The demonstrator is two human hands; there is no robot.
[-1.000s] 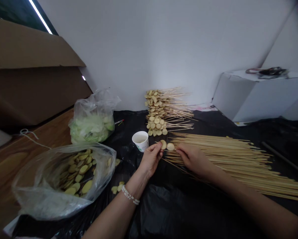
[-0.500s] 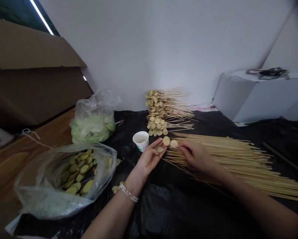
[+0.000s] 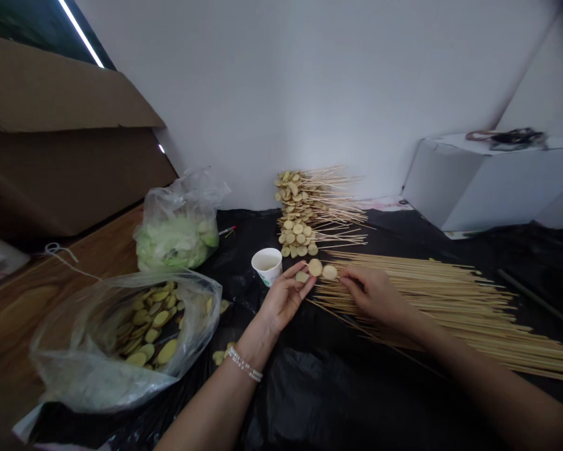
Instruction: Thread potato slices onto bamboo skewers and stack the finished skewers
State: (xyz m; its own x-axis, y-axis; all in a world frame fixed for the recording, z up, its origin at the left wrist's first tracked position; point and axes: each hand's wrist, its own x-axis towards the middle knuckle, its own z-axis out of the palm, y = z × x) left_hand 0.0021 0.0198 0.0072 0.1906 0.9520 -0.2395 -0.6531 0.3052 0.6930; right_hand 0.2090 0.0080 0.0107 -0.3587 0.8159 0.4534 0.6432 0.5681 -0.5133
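My right hand (image 3: 368, 289) pinches a thin wooden skewer, most of it hidden by the hand. Two round, pale potato slices (image 3: 329, 272) sit side by side on the skewer's left part. My left hand (image 3: 284, 299), palm up and wearing a beaded bracelet, has its fingers closed on a loose potato slice (image 3: 302, 277). Its fingertips touch the leftmost threaded slice (image 3: 315, 267). Below and around my right hand lies a broad spread of bare bamboo skewers (image 3: 431, 294). Beyond my hands, filled potato skewers (image 3: 297, 232) are stacked with their sticks pointing right.
A paper cup (image 3: 267, 262) stands just left of my left hand. An open plastic bag (image 3: 69, 369) of potato slices lies at left, with a bag of pale green vegetable pieces (image 3: 175, 241) behind. Black plastic sheeting (image 3: 304, 394) covers the surface. A white box (image 3: 506, 181) stands at right.
The loose potato slice in my left hand has tilted up and moved closer to the threaded slices. My right hand has barely moved.
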